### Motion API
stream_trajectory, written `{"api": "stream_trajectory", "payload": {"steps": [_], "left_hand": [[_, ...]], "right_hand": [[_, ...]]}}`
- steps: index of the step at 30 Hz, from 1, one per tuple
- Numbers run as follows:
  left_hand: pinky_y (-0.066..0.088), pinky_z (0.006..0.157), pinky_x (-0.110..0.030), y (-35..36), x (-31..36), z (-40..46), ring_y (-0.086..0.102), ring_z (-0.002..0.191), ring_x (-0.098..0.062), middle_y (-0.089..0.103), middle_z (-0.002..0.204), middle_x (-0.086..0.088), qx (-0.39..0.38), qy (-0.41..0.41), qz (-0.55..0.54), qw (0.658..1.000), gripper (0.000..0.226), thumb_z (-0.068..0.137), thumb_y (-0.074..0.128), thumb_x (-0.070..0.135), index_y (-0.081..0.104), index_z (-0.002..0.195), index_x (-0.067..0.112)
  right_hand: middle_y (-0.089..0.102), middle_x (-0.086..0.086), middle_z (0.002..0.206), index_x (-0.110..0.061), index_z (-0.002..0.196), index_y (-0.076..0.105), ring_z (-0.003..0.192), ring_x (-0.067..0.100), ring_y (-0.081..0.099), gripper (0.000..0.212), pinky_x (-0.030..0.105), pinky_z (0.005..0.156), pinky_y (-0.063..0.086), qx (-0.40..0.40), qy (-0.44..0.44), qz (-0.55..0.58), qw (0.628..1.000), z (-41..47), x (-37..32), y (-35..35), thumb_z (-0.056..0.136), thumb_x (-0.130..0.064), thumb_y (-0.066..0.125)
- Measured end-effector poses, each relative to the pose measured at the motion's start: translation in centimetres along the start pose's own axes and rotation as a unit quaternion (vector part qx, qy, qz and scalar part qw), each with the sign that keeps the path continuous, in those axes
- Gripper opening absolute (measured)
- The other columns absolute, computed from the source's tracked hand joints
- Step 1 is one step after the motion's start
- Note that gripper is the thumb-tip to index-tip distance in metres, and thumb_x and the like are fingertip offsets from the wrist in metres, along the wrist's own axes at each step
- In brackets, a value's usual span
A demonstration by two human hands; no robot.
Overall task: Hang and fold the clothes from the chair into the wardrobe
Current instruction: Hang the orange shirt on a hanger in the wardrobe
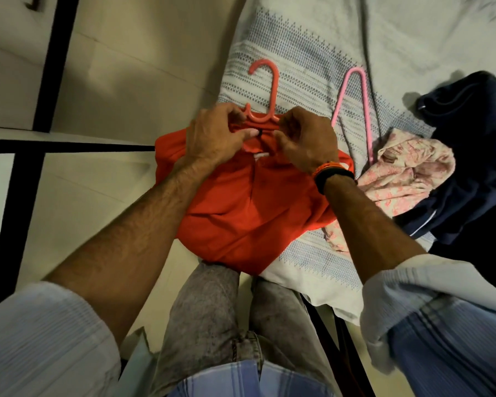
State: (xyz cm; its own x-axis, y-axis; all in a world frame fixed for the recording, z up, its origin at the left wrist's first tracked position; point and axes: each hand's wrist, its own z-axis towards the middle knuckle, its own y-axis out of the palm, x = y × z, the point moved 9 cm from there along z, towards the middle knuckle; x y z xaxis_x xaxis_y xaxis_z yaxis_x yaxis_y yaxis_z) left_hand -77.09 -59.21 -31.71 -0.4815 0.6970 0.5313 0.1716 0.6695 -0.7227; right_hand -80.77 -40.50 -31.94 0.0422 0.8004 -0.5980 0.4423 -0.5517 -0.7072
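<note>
Both forearms are stretched forward and downward from rolled pale sleeves, converging over the bed (312,47). The left hand (215,136) is held palm down with its wrist bent inward; its fingers (235,111) are curled round the collar of the red shirt (241,213) and the shoulder bar of the coral hanger (265,90), with the thumb pressed flat along the neckline. The right hand (307,138), banded at the wrist by a dark strap and orange threads, is angled toward the left one; its fingers are bent and the collar edge is pinched between thumb and forefinger. A narrow gap is left between the two thumbs, where a small dark mark on the neckline is seen. The red shirt is spread front-up on the patterned bedcover, directly beneath and nearer than the fingers, creased, its lower hem draped over the bed's edge against grey-trousered knees. The hanger's hook is laid just beyond the fingers, its shoulders tucked inside the collar. A pink hanger (352,101) is laid just to the right of the right fingers, its lower end covered by a crumpled pink floral garment (401,173). Farther right, a dark navy garment (476,156) is heaped.
</note>
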Motion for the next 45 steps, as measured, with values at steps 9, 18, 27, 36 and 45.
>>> {"api": "stream_trajectory", "payload": {"steps": [9, 18, 27, 36, 45], "left_hand": [[0.042, 0.103, -0.049, 1.4, -0.7, 3.9, 0.049, 0.124, -0.032, 0.053, 0.131, -0.013, -0.055, -0.034, 0.163, 0.985, 0.072, 0.075, 0.078, 0.047, 0.051, 0.132, 0.013], [0.047, 0.092, -0.041, 1.6, -1.7, 3.3, 0.060, 0.111, -0.032, 0.067, 0.118, -0.010, -0.122, -0.021, 0.196, 0.973, 0.046, 0.079, 0.074, 0.044, 0.068, 0.118, 0.020], [0.053, 0.090, -0.036, -6.6, -2.5, -4.4, 0.066, 0.100, -0.024, 0.073, 0.104, -0.004, 0.022, -0.012, -0.001, 1.000, 0.027, 0.085, 0.070, 0.036, 0.072, 0.105, 0.019], [0.041, 0.077, -0.015, -18.9, -3.1, -21.0, 0.058, 0.090, -0.005, 0.069, 0.101, 0.004, 0.227, -0.023, -0.089, 0.970, 0.027, 0.086, 0.073, 0.031, 0.070, 0.109, 0.017], [0.040, 0.075, -0.019, -33.7, -8.1, -41.1, 0.063, 0.090, -0.016, 0.071, 0.096, 0.001, 0.401, -0.111, -0.098, 0.904, 0.030, 0.073, 0.083, 0.027, 0.071, 0.099, 0.017]], "right_hand": [[0.044, 0.010, 0.129, -0.017, 0.116, 0.062, 0.118, 0.030, 0.042, 0.037, 0.045, 0.101, 0.039, -0.017, 0.032, -0.147, 0.988, 3.3, 1.2, 1.6, 0.083, -0.028, 0.073], [0.070, 0.011, 0.097, -0.015, 0.096, 0.071, 0.094, 0.028, 0.064, 0.016, 0.033, 0.082, 0.050, -0.045, 0.033, -0.049, 0.997, 2.1, 1.2, 1.3, 0.081, -0.021, 0.075], [0.071, 0.001, 0.079, -0.023, 0.088, 0.071, 0.078, 0.021, 0.065, 0.014, 0.035, 0.076, 0.052, -0.005, -0.109, 0.004, 0.994, -3.0, -7.5, -3.1, 0.080, -0.035, 0.073], [0.069, -0.002, 0.074, -0.023, 0.084, 0.072, 0.064, 0.012, 0.058, 0.019, 0.029, 0.063, 0.047, -0.013, -0.293, 0.037, 0.955, -12.6, -21.2, -6.4, 0.080, -0.041, 0.076], [0.070, -0.004, 0.074, -0.019, 0.081, 0.072, 0.065, 0.011, 0.060, 0.021, 0.025, 0.064, 0.047, -0.072, -0.454, 0.082, 0.884, -25.5, -40.0, -5.3, 0.076, -0.038, 0.080]]}}
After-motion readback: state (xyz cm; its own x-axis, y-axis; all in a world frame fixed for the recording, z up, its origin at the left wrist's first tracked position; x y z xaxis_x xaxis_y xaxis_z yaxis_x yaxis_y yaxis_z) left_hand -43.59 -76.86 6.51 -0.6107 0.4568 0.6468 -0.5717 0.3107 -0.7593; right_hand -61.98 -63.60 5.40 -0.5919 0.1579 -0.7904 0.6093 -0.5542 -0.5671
